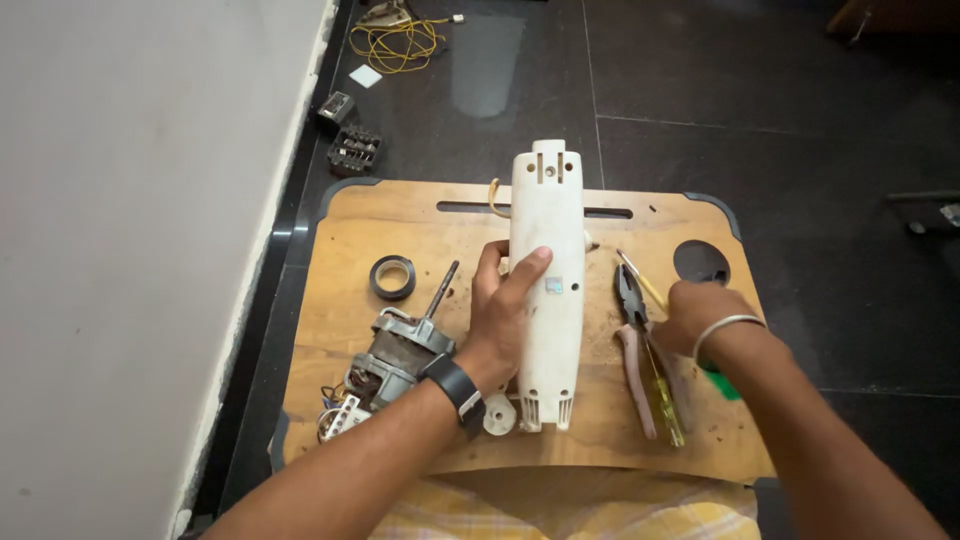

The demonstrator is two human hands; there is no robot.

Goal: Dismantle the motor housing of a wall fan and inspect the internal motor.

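1. Lying nearest on the wooden board is a small white round part, just left of the near end of the long white plastic cover.
2. At the near left corner sits a metal motor with a shaft pointing far and right. A bunch of wires with a white plug is at its near side.
3. The left hand rests on the left side of the white cover, in the middle of the board. Its thumb lies across the top of the cover and the other fingers curl around the left edge, so it grips the cover. A black watch is on that wrist.
4. The right hand is on the right side of the board, over some tools. Its fingers are curled down, but I cannot tell what they pinch. A thin bangle is on that wrist.
5. Just left of that hand lie pliers with pink handles and a yellow screwdriver.
6. Farther left lies a roll of black tape.
7. Past the board, on the dark floor, are a black box of bits and yellow wire.
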